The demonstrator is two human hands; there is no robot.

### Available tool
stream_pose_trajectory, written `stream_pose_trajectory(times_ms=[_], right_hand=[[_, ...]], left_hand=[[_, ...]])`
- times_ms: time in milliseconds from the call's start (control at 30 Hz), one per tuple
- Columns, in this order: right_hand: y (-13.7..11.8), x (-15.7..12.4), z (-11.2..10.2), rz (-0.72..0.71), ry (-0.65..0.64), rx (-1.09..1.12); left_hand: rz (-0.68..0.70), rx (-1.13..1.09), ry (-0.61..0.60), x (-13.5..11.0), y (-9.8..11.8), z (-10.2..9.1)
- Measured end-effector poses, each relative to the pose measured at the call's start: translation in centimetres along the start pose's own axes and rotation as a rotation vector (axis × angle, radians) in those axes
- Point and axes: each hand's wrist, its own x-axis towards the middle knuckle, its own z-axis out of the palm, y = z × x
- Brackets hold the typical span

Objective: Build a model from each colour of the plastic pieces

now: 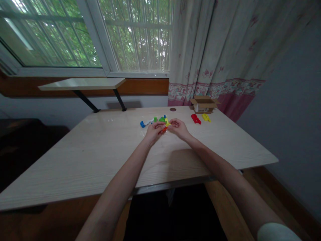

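Over the middle of the table, my left hand (154, 130) and my right hand (179, 128) meet with fingers pinched. My right fingers grip a yellow plastic toy piece (167, 122). An orange-red toy piece (165, 129) shows beneath it at my left fingertips; whether the two are joined I cannot tell. Just behind my hands lie a green toy piece (162, 119) and small blue bits. Beyond my left hand are a blue toy piece (142, 124), a white piece (149, 122) and a small green block (155, 119). My fingers hide part of these.
To the right on the pale wooden table (100, 157) lie a red toy piece (196, 119) and a yellow one (206, 117). Behind them stands an opened cardboard box (203, 105) by the curtain (193, 50). A raised shelf (84, 84) on black legs occupies the back left.
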Motion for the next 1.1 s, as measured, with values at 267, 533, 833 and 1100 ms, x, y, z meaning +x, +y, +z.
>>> stream_pose_trajectory(times_ms=[267, 533, 833, 1100], right_hand=[[-0.5, 0.1, -0.6, 0.047, 0.015, 0.028], [-0.5, 0.3, -1.1, 0.141, -0.009, 0.051], [-0.4, 0.3, -0.8, 0.034, 0.047, 0.055], [-1.1, 0.0, -0.1, -0.003, 0.042, 0.017]], left_hand=[[0.015, 0.021, -0.021, 0.0, -0.2, 0.1], [0.034, 0.058, -0.060, -0.1, -0.2, 0.2], [-0.018, 0.068, 0.008, 0.5, -0.3, -0.4], [0.005, 0.004, -0.024, 0.6, -0.7, -0.9]])
